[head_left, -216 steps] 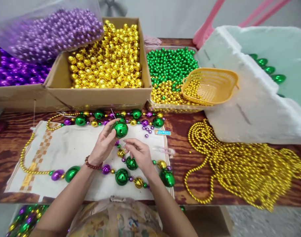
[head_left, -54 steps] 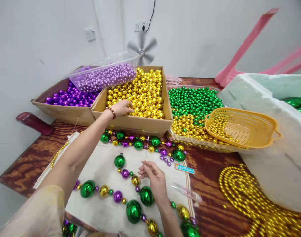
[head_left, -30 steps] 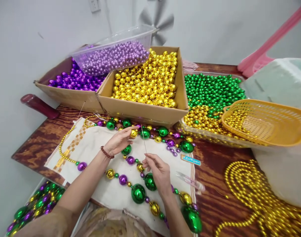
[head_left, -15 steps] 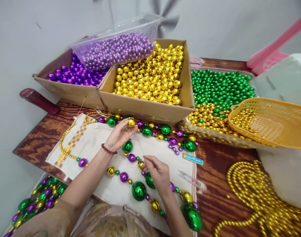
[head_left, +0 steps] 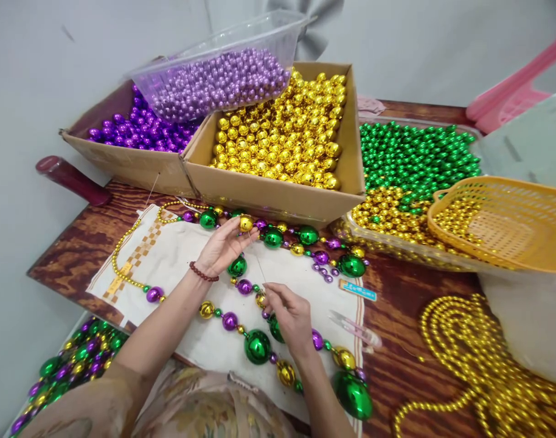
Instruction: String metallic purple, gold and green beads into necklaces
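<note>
My left hand (head_left: 223,248) pinches a gold bead (head_left: 246,224) above the white cloth (head_left: 177,261). My right hand (head_left: 291,316) pinches a thin needle (head_left: 258,265) that slants up toward that bead. A strand of green, purple and gold beads (head_left: 257,345) lies across the cloth under both hands, with a large green bead (head_left: 237,266) just below my left hand. A second bead strand (head_left: 308,235) runs along the cloth's far edge.
Behind the cloth stand a cardboard box of gold beads (head_left: 282,131), a box of purple beads (head_left: 127,131) under a clear tub (head_left: 214,76), and a tray of green and gold beads (head_left: 406,170). An orange basket (head_left: 501,222), gold bead strings (head_left: 479,365) and small clippers (head_left: 357,328) are at the right.
My left hand went to the gold bead box, came back with a gold bead and now holds it at the needle's tip. The right hand has lowered slightly with the needle.
</note>
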Tool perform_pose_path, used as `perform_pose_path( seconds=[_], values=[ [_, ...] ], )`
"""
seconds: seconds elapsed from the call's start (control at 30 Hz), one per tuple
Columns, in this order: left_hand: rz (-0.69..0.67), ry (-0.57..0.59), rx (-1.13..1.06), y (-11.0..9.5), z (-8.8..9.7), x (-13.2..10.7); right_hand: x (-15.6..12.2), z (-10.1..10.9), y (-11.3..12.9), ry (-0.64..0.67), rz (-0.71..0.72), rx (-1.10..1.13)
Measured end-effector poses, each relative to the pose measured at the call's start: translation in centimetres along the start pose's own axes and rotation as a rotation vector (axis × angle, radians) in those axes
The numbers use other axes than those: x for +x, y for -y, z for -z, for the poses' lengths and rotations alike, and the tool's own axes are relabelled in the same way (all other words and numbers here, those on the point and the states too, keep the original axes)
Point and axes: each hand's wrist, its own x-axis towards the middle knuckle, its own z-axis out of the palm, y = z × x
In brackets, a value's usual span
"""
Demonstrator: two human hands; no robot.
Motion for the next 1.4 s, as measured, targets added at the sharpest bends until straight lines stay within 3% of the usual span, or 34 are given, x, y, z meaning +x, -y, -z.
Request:
perform_pose_path(
  seconds=[0.17, 0.37, 0.67, 0.87, 0.97, 1.1, 1.2, 1.3, 1.4],
  values=[
    [0.043, -0.052, -0.027, 0.0, -0.1, 0.2, 0.1, -0.1, 0.4, 0.004, -0.028, -0.004],
    [0.010, -0.025, -0.019, 0.1, 0.0, 0.1, 0.0, -0.2, 0.4, 0.006, -0.038, -0.005],
    [-0.089, 0.141, 0.172, 0.4, -0.6, -1.5, 0.5, -0.8, 0.2, -0.050, -0.037, 0.039],
    [-0.067, 0.214, 0.382, 2.9, 0.0, -3.2, 1.1, -1.0, 0.6, -0.064, -0.018, 0.038],
    [-0.080, 0.212, 0.522, 3.8, 0.4, -3.9, 1.2, -0.8, 0.9, -0.049, -0.007, 0.070],
    [-0.094, 0.226, 0.680, 3.2, 0.2, -4.4, 0.9, -0.3, 1.1, -0.034, -0.025, 0.147],
    [-0.101, 0.269, 0.802, 2.3, -0.2, -3.0, 0.6, 0.1, 1.3, -0.064, -0.079, 0.237],
    [-0.149, 0.327, 0.984, 2.8, -1.1, 0.2, 0.4, 0.5, 1.2, -0.073, -0.096, 0.313],
    [-0.274, 0.580, 1.299, 5.0, -2.6, 4.0, 0.1, 0.7, 0.8, -0.067, -0.078, 0.353]
  ],
)
